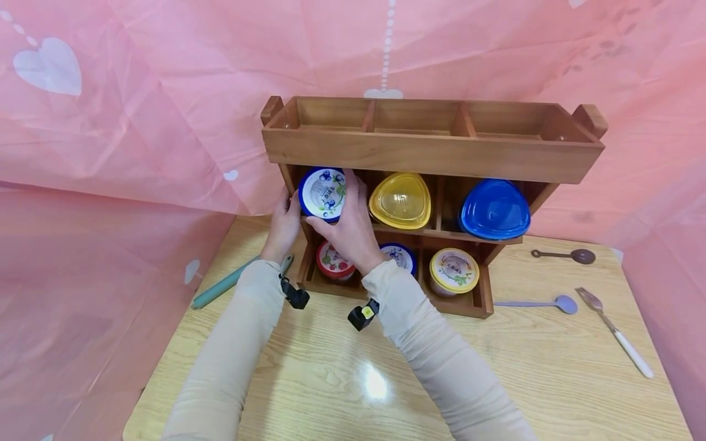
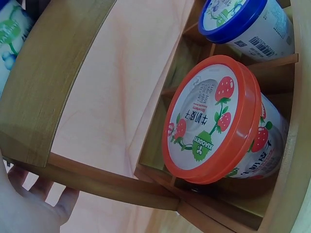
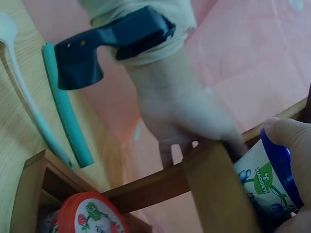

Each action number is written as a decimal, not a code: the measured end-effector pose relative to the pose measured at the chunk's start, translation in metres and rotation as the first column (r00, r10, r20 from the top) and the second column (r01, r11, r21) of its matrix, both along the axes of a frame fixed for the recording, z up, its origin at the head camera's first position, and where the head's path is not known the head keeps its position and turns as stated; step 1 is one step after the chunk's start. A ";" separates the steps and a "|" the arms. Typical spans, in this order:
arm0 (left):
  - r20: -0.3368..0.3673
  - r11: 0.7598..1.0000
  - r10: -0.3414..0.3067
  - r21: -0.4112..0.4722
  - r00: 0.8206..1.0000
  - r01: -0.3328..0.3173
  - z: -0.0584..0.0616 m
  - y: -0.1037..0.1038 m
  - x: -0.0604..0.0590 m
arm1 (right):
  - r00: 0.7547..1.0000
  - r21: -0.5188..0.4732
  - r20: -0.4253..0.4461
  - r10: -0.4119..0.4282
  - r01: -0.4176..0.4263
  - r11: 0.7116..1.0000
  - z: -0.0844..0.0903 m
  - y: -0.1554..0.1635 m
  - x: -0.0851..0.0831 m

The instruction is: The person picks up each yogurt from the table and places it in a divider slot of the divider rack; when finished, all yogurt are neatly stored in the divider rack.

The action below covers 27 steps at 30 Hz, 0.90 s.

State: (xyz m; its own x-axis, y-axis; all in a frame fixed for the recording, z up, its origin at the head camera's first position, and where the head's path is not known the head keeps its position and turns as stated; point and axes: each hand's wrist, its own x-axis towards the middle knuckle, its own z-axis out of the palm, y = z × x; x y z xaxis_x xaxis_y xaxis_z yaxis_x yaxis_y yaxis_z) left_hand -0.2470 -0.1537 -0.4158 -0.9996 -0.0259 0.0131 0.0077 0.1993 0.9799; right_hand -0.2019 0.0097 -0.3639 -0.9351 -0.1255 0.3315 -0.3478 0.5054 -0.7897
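Note:
A tub with a blue-rimmed blueberry lid (image 1: 320,196) sits in the upper left compartment of the wooden rack (image 1: 430,153), its lid tilted toward me. My right hand (image 1: 358,229) grips the tub, thumb at the lid's near edge and fingers over its right side. At the rack's left end, my left hand (image 1: 284,226) holds the side panel, its fingers curled round the outside, as the left wrist view also shows. Below is a red-rimmed strawberry tub (image 2: 209,121), partly behind my right hand in the head view.
Yellow (image 1: 400,201) and blue (image 1: 494,209) lidded containers share the upper tier. Another blue-rimmed tub (image 1: 405,256) and a yellow-rimmed tub (image 1: 454,270) stand below. A brown spoon (image 1: 582,256), purple spoon (image 1: 565,304) and fork (image 1: 623,339) lie right; a green utensil (image 1: 223,285) lies left.

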 end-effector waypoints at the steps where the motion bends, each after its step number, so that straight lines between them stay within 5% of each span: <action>1: 0.003 1.000 0.004 -0.013 1.000 -0.004 0.000 -0.001 0.000 | 1.000 0.005 0.003 -0.004 0.004 1.000 -0.002 0.000 -0.001; 13: -0.031 0.999 0.030 -0.019 0.999 -0.031 0.001 -0.003 0.002 | 0.999 0.087 0.027 0.026 -0.028 0.996 -0.004 0.000 0.003; 22: -0.038 1.000 0.022 -0.001 0.999 -0.023 0.000 -0.007 0.003 | 0.997 0.137 -0.031 0.070 -0.065 0.988 -0.009 0.005 0.039; 27: -0.024 0.999 0.035 0.004 0.999 -0.035 0.000 0.001 -0.002 | 0.996 0.119 0.008 0.094 -0.095 0.988 -0.008 0.023 0.062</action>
State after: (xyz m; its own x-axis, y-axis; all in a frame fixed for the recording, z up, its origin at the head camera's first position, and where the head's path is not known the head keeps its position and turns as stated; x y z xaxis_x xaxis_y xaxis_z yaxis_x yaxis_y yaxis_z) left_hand -0.2493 -0.1532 -0.4159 -0.9974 -0.0612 0.0371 0.0244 0.1965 0.9802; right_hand -0.1395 0.0324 -0.3717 -0.9179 -0.2516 0.3068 -0.3966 0.5608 -0.7268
